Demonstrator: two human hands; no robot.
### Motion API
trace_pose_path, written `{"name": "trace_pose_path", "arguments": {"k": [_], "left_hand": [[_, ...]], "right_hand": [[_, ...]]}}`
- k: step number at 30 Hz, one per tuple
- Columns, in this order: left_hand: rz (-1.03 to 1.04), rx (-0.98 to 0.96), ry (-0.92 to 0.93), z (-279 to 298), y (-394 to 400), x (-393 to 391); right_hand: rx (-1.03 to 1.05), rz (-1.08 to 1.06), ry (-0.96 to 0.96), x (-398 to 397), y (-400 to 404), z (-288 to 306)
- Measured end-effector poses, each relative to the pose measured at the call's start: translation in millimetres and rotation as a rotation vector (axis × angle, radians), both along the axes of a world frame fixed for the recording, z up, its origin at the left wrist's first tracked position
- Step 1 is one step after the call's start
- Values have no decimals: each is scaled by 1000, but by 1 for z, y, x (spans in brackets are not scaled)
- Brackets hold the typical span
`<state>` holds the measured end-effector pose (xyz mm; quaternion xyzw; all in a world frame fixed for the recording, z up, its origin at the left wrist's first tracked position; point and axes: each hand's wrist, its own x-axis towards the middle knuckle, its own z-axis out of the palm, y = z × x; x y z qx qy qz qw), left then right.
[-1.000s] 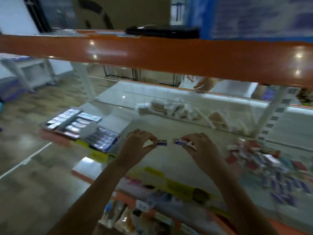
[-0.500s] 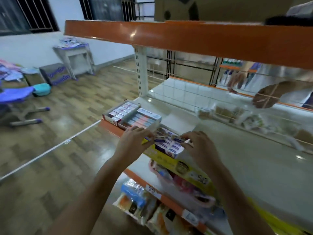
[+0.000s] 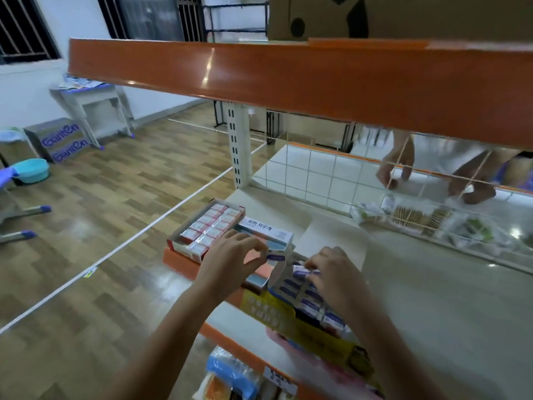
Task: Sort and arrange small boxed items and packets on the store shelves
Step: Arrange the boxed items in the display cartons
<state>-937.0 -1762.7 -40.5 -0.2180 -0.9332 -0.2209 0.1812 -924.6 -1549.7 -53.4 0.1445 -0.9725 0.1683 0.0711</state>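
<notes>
My left hand (image 3: pixel 230 261) pinches a small white-and-purple box (image 3: pixel 275 256) above the left end of the shelf (image 3: pixel 432 298). My right hand (image 3: pixel 334 272) holds another small purple-striped box (image 3: pixel 302 272) over an open display carton (image 3: pixel 300 293) filled with the same boxes. Left of my hands lies a red-edged tray of small pink-and-white boxes (image 3: pixel 209 229). A white-and-blue carton with Korean print (image 3: pixel 265 229) lies beside that tray.
An orange upper shelf edge (image 3: pixel 288 79) runs overhead. A wire grid divider (image 3: pixel 331 180) backs the shelf, with packets (image 3: pixel 409 217) against it. Another person's hands (image 3: pixel 395 168) work beyond the grid. Packets (image 3: pixel 230 376) lie on the lower shelf. Wooden floor lies to the left.
The view swung left, from the pile of loose boxes to the cartons at the shelf's left end. Both hands carried their small boxes there and now hover over the open carton.
</notes>
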Motion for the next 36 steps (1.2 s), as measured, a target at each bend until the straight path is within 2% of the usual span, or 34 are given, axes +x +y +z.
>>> {"name": "trace_pose_path", "arguments": {"k": [8,23,29,36], "left_hand": [[-148,-4,-49,6,-3,-35],[-478,-85,-102,10,-11,-56],[-546,-84,-126,7,-16,-61],[-598,-196,-83,2,13,-58]], "right_hand": [[25,-169,-52,0,-22,-13],[64,-482,-59,6,-56,-14],[107,-507,-81,6,-60,-10],[73,-719,59,42,-27,8]]}}
